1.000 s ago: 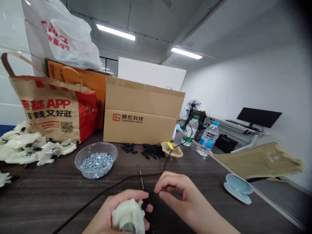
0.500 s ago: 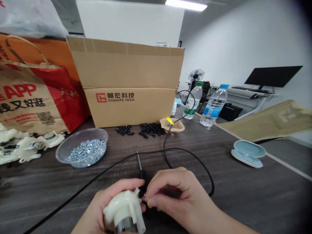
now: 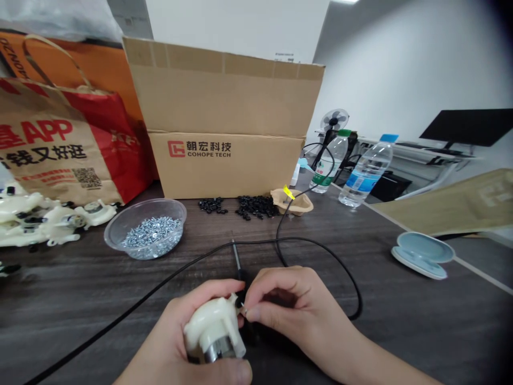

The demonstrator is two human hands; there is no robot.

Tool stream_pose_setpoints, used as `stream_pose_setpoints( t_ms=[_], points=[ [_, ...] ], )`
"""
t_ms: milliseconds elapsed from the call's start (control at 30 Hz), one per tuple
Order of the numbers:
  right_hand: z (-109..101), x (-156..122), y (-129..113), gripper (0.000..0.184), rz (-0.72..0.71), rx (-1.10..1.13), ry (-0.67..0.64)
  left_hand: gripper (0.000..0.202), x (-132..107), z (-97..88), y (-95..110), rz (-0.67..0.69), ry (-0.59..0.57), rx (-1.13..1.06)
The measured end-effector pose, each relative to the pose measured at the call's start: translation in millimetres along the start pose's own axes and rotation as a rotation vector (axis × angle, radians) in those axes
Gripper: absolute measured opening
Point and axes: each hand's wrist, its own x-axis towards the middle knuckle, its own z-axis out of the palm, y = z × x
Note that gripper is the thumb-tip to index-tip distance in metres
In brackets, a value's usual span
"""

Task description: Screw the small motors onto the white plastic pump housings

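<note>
My left hand is wrapped round a cream plastic pump housing with a metal motor end, held low over the dark wooden table. My right hand pinches a tiny part, too small to name, against a lug on the housing's top edge. A screwdriver with a thin shaft lies on the table just beyond my fingers. A black cable loops round both hands.
A clear bowl of screws stands at left, with a pile of cream housings beyond it. Small black parts lie before a cardboard box. Paper bags, two water bottles and a blue case stand around.
The view tipped down and moved closer. My right hand came in from a little apart and now pinches at the housing's edge. My left hand raised the housing slightly.
</note>
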Motion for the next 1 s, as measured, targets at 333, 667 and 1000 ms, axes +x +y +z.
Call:
stream_pose_setpoints(
  t_ms=[333,667,1000],
  points=[
    [5.2,0.6,0.4,0.008,0.054,-0.033,0.016,0.063,5.7,-0.9,0.8,-0.019,-0.061,0.104],
    [1.5,-4.1,0.7,0.018,0.079,-0.056,-0.003,0.082,17.0,-19.2,-23.8,0.253,-0.191,0.168],
    [-8.5,-7.9,-3.6,0.016,-0.145,-0.259,-0.232,0.091,34.3,-23.7,-53.3,0.419,-0.325,0.171]
  ],
)
